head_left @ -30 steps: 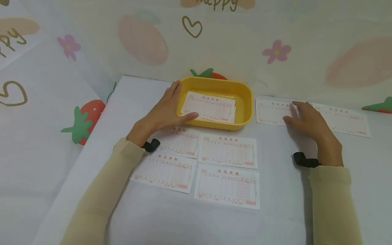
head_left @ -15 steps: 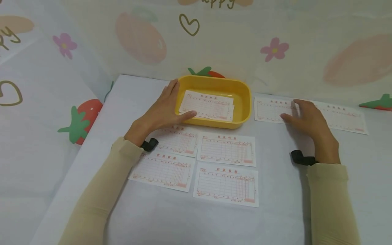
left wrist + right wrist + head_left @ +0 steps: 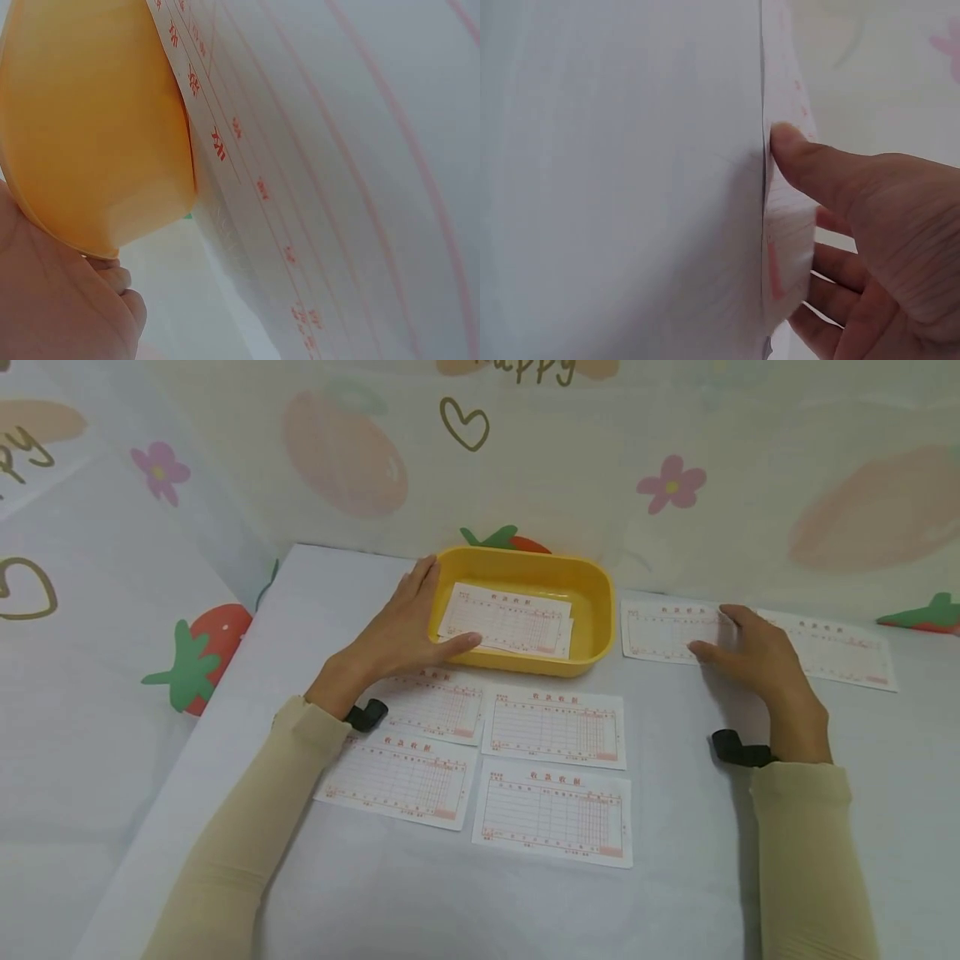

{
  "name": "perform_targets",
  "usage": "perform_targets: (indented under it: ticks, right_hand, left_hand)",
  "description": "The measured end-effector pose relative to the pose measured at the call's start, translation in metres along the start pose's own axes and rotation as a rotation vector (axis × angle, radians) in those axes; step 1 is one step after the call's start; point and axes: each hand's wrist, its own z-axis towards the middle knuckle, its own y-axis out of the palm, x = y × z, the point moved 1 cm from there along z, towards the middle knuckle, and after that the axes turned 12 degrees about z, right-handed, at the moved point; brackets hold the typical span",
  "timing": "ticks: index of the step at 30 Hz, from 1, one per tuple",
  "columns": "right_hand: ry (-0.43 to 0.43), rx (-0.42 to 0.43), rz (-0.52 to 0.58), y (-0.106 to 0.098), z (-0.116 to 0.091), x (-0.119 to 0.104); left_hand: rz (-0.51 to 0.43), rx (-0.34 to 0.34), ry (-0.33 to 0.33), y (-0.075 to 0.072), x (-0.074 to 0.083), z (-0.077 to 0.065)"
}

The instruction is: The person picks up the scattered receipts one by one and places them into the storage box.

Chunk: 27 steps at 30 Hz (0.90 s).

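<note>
The left hand [image 3: 401, 631] rests with straightened fingers along the nine-o'clock end of the yellow plastic tray [image 3: 600, 622], its thumb across the rim, overlapping paper receipts [image 3: 510, 618] inside. At the tray's three o'clock, the right hand [image 3: 761, 656] pinches a receipt slip [image 3: 660, 633] on the tabletop [image 3: 690, 843] — four printed slips [image 3: 553, 728] lie towards six o'clock.

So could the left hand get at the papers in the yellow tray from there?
Probably yes: the left hand grips the tray, its thumb reaching over the rim, and the open top leaves the papers uncovered. It would likely need to loosen its hold first.
</note>
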Motion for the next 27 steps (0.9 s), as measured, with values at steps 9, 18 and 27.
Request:
perform_targets:
  ticks: [9, 18, 27]
  right_hand:
    - [-0.002, 0.133, 0.071, 0.003, -0.003, -0.006]
    - [-0.015, 0.067, 0.061, -0.011, -0.011, -0.013]
    - [-0.129, 0.138, 0.037, -0.031, -0.03, -0.027]
  left_hand:
    - [-0.004, 0.004, -0.002, 0.002, -0.001, 0.0]
    - [-0.005, 0.001, 0.007, 0.001, -0.002, 0.0]
    - [-0.002, 0.005, 0.003, 0.002, -0.003, 0.001]
